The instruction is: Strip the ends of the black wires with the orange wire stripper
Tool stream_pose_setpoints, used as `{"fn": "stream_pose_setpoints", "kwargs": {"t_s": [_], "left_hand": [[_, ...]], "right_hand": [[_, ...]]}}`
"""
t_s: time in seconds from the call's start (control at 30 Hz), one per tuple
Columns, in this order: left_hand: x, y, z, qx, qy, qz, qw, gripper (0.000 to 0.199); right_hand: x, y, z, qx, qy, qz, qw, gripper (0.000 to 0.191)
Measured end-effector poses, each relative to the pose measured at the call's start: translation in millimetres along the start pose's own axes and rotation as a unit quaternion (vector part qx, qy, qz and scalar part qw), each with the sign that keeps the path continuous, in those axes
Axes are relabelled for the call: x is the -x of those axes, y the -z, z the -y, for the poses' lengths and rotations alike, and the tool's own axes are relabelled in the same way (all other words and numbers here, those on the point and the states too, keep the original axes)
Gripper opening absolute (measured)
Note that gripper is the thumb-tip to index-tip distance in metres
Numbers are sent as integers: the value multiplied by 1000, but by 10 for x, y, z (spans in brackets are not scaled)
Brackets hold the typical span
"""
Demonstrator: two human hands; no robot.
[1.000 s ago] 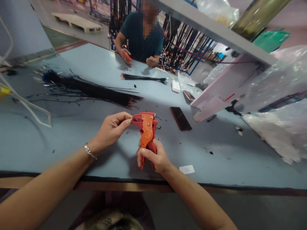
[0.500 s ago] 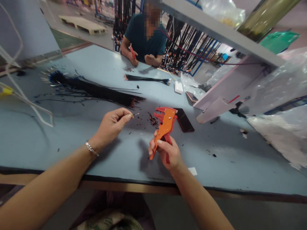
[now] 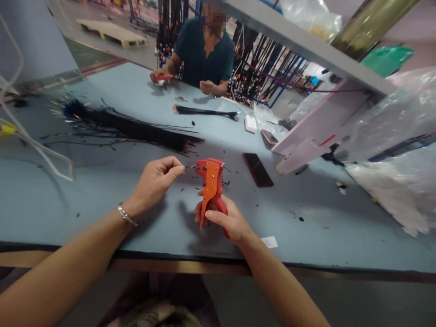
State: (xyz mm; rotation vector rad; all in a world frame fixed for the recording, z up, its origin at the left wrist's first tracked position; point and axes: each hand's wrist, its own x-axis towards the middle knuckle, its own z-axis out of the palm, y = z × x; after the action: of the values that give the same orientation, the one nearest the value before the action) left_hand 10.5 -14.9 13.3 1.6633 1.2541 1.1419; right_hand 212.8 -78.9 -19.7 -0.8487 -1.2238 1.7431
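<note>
My left hand [image 3: 160,179] is closed in a pinch on a thin dark wire [image 3: 190,166], whose end reaches the jaws of the wire stripper [image 3: 211,181]. Whether the jaws grip the wire is too small to tell. My right hand [image 3: 226,215] is wrapped round the handles of this orange and red stripper, which stands jaws up above the table. Behind my left hand lies a thick bundle of black wires [image 3: 136,129], its cut ends toward the middle. Small dark scraps [image 3: 225,183] lie partly hidden behind the stripper.
A phone [image 3: 258,170] lies right of the stripper. Farther back are a smaller wire bundle [image 3: 206,111], a white box [image 3: 250,123] and another phone [image 3: 269,137]. Across the table [image 3: 306,245] sits a person [image 3: 204,54] holding a red tool [image 3: 164,77]. A shelf panel [image 3: 309,120] stands at right.
My right hand has brought the stripper left, so its jaws meet the wire end by my left hand. The person opposite has moved the red tool sideways to the left and lower.
</note>
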Motion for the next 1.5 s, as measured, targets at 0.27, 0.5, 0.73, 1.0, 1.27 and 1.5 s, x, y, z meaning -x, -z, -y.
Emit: {"fn": "stream_pose_setpoints", "kwargs": {"t_s": [0.27, 0.5, 0.73, 1.0, 1.27, 1.5], "left_hand": [[92, -73, -76, -96, -99, -13, 990, 21], [142, -163, -40, -101, -125, 26, 987, 21], [146, -174, -60, -75, -145, 37, 986, 21], [173, -172, -43, -103, -200, 34, 974, 21], [173, -193, -22, -124, -235, 12, 964, 19], [181, -214, -3, -138, -220, 6, 966, 20]], "right_hand": [[-4, -14, 19, 20, 6, -17, 1000, 44], [-20, -43, 27, 62, 11, -16, 998, 46], [-16, -74, 30, 151, 35, -19, 988, 32], [-33, -117, 48, 208, 56, -37, 976, 23], [-53, -129, 64, 232, 56, -44, 970, 22], [-52, -136, 66, 238, 49, -50, 969, 21]]}}
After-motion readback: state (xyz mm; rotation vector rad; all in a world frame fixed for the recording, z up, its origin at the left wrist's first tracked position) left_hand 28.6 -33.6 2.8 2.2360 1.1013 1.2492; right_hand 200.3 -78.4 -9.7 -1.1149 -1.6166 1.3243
